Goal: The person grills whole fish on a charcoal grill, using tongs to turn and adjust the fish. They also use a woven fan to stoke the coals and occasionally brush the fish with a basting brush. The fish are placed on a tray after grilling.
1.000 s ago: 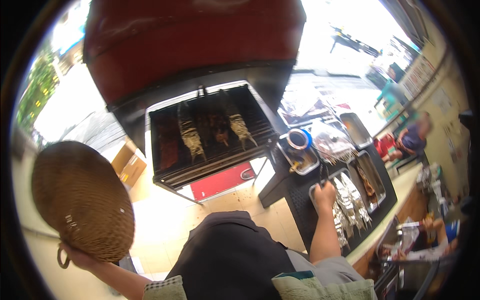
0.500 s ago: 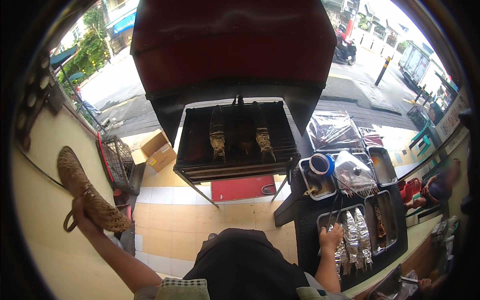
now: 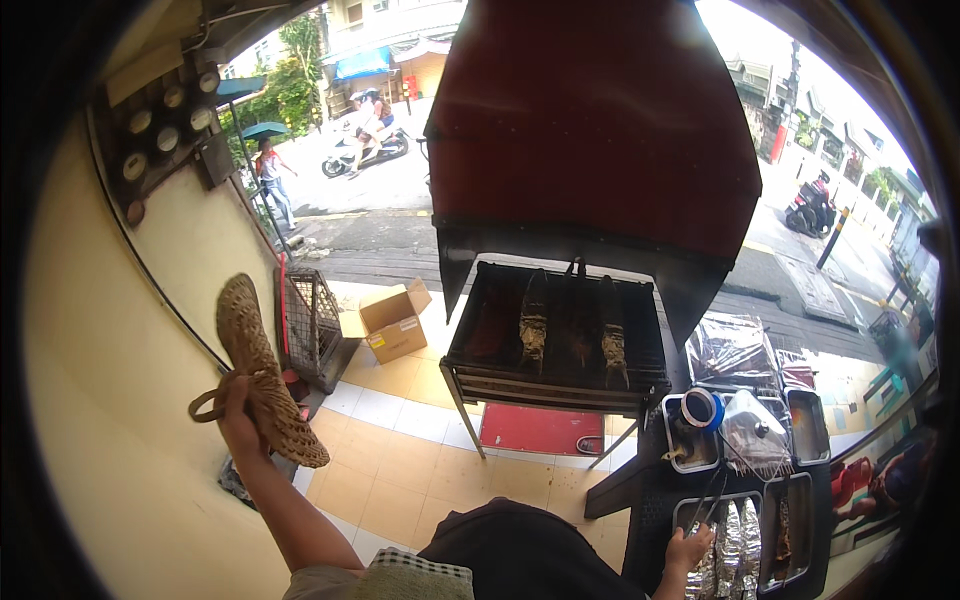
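Observation:
My left hand (image 3: 238, 415) is closed round the looped handle of a brown woven fan (image 3: 262, 365), raised beside the yellow wall. At the lower right, my right hand (image 3: 688, 548) grips dark metal tongs (image 3: 713, 495) over a tray. Several foil-wrapped fish (image 3: 729, 548) lie in that tray, under and beside the hand; the tong tips point away from me. Ahead, a charcoal grill (image 3: 470, 350) stands beneath a dark red hood (image 3: 600, 140). Two fish, their tail ends wrapped in foil, rest on its grate: a left one (image 3: 533, 335) and a right one (image 3: 613, 348).
The black side table (image 3: 650, 500) also bears a blue-rimmed container (image 3: 702, 408), a clear-lidded tray (image 3: 755, 430), a foil-covered tray (image 3: 733, 350) and a tray with browned food (image 3: 783, 530). An open cardboard box (image 3: 395, 335) and a wire cage (image 3: 312, 325) stand left of the grill.
My view has swung left and up, so the grill and table sit further right and lower. The fan is tilted differently; both hands keep their grips.

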`<action>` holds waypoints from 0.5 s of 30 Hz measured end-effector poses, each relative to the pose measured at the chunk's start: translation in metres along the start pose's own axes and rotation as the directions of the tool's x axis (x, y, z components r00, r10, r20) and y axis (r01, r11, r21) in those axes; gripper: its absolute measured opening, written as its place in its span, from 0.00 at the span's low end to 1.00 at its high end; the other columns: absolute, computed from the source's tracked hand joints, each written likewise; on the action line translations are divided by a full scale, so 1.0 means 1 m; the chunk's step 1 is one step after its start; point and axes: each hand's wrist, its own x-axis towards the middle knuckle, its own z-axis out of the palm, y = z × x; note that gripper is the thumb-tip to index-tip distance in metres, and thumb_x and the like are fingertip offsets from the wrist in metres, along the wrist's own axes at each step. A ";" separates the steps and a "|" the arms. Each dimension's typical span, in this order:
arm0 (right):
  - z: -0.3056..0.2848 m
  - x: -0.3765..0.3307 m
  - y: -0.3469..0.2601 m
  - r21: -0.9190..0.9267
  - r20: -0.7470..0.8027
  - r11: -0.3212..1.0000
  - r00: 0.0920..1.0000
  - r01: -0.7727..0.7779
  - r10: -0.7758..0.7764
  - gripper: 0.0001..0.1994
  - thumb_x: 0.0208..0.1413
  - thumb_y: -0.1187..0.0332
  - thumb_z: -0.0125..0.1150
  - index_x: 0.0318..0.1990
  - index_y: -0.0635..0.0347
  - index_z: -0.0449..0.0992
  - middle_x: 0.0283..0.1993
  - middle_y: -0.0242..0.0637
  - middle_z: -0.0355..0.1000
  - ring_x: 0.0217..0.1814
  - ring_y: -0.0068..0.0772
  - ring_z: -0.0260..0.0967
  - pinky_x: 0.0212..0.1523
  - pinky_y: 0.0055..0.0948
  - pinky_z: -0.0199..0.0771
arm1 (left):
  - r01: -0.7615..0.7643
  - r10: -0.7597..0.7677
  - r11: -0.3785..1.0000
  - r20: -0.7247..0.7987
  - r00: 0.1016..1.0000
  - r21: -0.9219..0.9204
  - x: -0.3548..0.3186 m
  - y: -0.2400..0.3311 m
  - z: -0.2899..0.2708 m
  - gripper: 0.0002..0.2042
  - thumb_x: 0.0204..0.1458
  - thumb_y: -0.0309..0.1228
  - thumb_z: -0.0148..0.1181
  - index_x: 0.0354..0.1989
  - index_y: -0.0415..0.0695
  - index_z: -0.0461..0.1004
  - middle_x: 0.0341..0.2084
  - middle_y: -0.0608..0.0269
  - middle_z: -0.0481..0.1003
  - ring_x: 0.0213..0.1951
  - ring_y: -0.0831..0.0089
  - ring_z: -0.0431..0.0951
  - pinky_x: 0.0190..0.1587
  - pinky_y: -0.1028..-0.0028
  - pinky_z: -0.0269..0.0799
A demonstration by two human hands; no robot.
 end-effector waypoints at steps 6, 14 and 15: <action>0.010 -0.036 -0.047 0.098 0.095 0.974 0.973 0.203 -0.212 0.23 0.47 0.67 0.74 0.50 0.68 0.75 0.51 0.52 0.69 0.55 0.59 0.71 0.57 0.47 0.73 | -0.033 0.138 0.860 0.170 0.976 -0.510 0.026 0.033 -0.040 0.20 0.70 0.41 0.49 0.60 0.38 0.72 0.57 0.54 0.74 0.55 0.63 0.76 0.60 0.65 0.71; 0.015 -0.066 -0.146 0.273 0.326 0.908 0.857 0.319 -0.399 0.20 0.49 0.64 0.76 0.47 0.66 0.79 0.45 0.47 0.73 0.47 0.52 0.75 0.51 0.45 0.76 | 0.125 -0.121 0.991 -0.084 0.989 0.040 0.014 -0.004 -0.028 0.15 0.60 0.35 0.66 0.50 0.40 0.77 0.38 0.61 0.78 0.43 0.67 0.79 0.49 0.66 0.75; 0.013 -0.068 -0.152 0.283 0.324 0.887 0.833 0.366 -0.447 0.20 0.49 0.64 0.76 0.46 0.65 0.79 0.44 0.47 0.74 0.46 0.51 0.75 0.50 0.44 0.77 | 0.017 0.004 0.937 0.060 0.998 -0.348 0.008 0.018 -0.035 0.17 0.66 0.38 0.58 0.55 0.39 0.76 0.44 0.58 0.79 0.41 0.64 0.81 0.46 0.67 0.78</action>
